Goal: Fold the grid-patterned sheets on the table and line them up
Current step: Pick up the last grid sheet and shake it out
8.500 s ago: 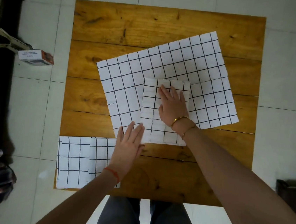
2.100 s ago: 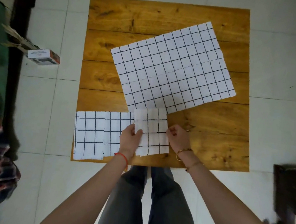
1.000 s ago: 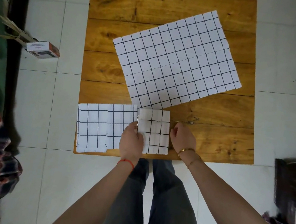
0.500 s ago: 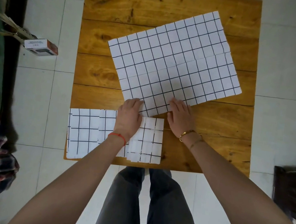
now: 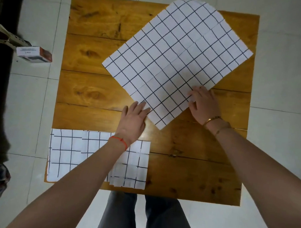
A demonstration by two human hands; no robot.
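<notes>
Three folded sheets [image 5: 78, 154] lie edge to edge in a row at the lower left of the table [image 5: 85, 92], the newest of them, at the row's right end, set down about a second ago and now released. Both hands have since gone up to the last open sheet [image 5: 172, 60], which has swung from a shallow slant into a diamond, one corner pointing toward the person and its far corner curling past the table's upper edge. The left hand [image 5: 133, 120], fingers straight and flat, touches the sheet's lower-left edge at centre frame; the right hand [image 5: 203, 105] rests on the lower-right edge, fingers bent over the paper, though whether it pinches the edge or only presses cannot be told. With the row apparently done, this looks like the start of the final fold: squaring the sheet first.
</notes>
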